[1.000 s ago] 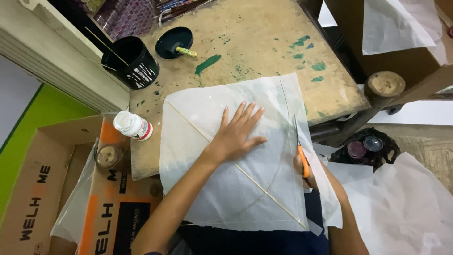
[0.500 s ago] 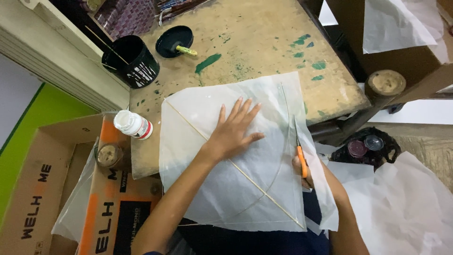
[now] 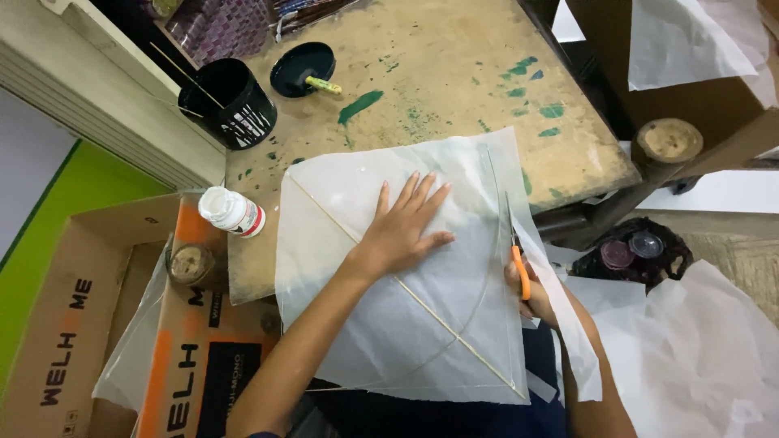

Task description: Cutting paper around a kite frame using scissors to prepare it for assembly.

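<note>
— Changed since a moment ago? Scissors (image 3: 516,258) slightly further up the kite's right edge, gripped in right hand (image 3: 531,294).
— Left hand (image 3: 403,234)? Spread flat, same place on white paper kite (image 3: 389,324).
— Around? White bottle (image 3: 232,212) beside; black cup (image 3: 234,91), paint-stained wooden surface (image 3: 454,73) beyond.

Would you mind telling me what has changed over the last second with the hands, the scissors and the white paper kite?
Very little. The right hand with the orange-handled scissors has crept slightly forward along the kite's right edge, where a cut strip hangs loose. The left hand still presses flat on the paper, fingers spread. The kite, white bottle, black pot and table stayed where they were.
</note>
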